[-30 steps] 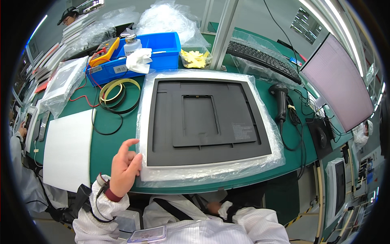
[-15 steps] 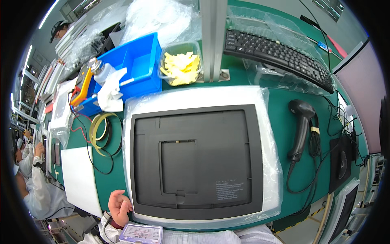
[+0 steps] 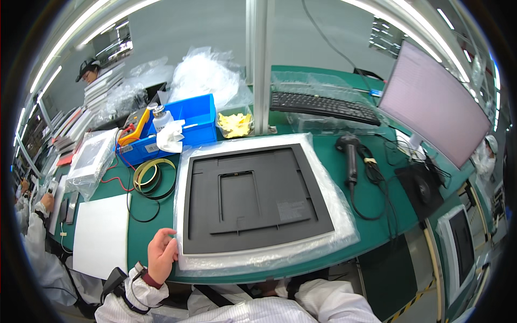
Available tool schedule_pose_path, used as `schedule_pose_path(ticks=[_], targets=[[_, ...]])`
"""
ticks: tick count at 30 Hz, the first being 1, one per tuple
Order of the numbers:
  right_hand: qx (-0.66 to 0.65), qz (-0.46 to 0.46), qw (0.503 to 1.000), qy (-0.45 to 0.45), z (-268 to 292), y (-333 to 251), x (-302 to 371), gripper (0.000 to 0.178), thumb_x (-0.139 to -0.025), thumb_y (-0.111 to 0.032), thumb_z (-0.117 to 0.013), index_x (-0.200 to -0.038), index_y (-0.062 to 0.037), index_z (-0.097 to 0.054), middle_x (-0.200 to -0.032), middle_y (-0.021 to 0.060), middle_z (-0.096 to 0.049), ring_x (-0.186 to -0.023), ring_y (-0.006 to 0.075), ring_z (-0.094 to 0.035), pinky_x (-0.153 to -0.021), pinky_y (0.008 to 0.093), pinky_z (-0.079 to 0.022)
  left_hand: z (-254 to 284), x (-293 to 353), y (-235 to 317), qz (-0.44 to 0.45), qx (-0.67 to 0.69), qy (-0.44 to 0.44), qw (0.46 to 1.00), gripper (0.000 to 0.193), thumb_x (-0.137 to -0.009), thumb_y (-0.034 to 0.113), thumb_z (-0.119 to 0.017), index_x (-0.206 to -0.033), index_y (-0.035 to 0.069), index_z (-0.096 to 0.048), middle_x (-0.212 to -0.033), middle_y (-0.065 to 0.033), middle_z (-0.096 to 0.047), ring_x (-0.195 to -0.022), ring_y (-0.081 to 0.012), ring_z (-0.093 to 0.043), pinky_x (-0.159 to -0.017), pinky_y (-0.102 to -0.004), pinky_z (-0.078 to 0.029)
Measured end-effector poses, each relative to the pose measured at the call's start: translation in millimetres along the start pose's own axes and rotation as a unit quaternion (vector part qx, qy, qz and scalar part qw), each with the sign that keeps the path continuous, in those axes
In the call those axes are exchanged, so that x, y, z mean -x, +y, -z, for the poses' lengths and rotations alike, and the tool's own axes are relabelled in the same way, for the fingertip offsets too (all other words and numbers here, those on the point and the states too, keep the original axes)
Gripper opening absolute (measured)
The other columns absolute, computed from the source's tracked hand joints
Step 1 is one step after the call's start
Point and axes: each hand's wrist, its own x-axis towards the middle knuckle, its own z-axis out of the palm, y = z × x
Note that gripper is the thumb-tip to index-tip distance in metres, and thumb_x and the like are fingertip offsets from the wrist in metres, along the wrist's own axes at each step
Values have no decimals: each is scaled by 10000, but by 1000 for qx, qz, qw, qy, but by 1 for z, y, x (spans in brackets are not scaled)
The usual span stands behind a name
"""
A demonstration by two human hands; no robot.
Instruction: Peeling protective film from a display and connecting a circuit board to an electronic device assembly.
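Note:
A black rectangular plastic panel [image 3: 258, 199] with a recessed rectangle in its middle lies flat on a white foam sheet [image 3: 323, 185] wrapped in clear plastic. My left hand [image 3: 162, 254] is beside the panel's near left corner, its fingers apart and loosely bent, holding nothing. Its fingertips reach the wrapped sheet's edge; whether they touch cannot be made out. From the lower right comes my right sleeve [image 3: 334, 301]. Below the table's front edge, my right hand [image 3: 269, 288] shows only dimly in shadow, and its fingers are hidden.
Behind the panel stand a blue divided bin [image 3: 198, 116] and a clear tub of yellow scraps [image 3: 235, 125]. To the left are tape rolls [image 3: 148, 176] and a white board [image 3: 101, 231]. At right lie a barcode scanner [image 3: 351, 161], keyboard [image 3: 323, 106], mouse [image 3: 421, 189] and monitor [image 3: 436, 102].
The view has tilted up, bringing the monitor and far wall further in. My left hand has uncurled somewhat at the sheet's edge. My right sleeve has come into view at the bottom.

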Motion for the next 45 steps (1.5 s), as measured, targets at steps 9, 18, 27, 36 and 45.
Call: schedule_pose_path(ticks=[9, 18, 27, 36, 45], targets=[[-35, 16, 997, 66, 67, -116, 128, 292, -770, -239, -584, -908, 16, -556, -777, 120, -602, -696, 204, -574, -623, 289, -451, 14, 5, -11, -47, 43, -38, 997, 200, -815, 79, -467, -996, 1, -439, -567, 11, -457, -491, -38, -425, -449, -161, -340], [71, 111, 628, 767, 193, -229, 228, 176, -747, -85, -628, -901, -10, -585, -703, 18, -568, -608, 74, -517, -562, 208, -423, 23, -11, -10, -21, 53, -115, 992, 266, -801, 71, -503, -1024, -17, -387, -585, -18, -487, -509, -65, -451, -470, -187, -374], [561, -146, 749, 319, 318, -181, 47, 263, -658, -227, -644, -877, -88, -597, -874, 81, -551, -891, 277, -526, -734, 374, -447, 61, -19, 33, -90, -177, -178, 964, 419, -747, 127, -584, -1087, -39, -404, -742, -68, -565, -627, -119, -537, -565, -247, -430], [421, -38, 836, 350, 314, -76, -37, 299, -724, -284, -613, -912, -60, -549, -883, 99, -487, -884, 282, -477, -743, 371, -424, 20, -48, 20, -44, -60, -154, 985, 341, -758, 90, -570, -1043, -33, -429, -731, -46, -517, -579, -82, -521, -511, -204, -410], [393, 76, 833, 382, 331, -48, -55, 180, -733, -204, -585, -724, -36, -522, -799, 106, -495, -803, 285, -508, -671, 379, -424, 2, -62, 19, -21, -80, -73, 994, 391, -693, 30, -579, -1049, -19, -424, -667, -22, -464, -546, -65, -464, -491, -197, -377]])
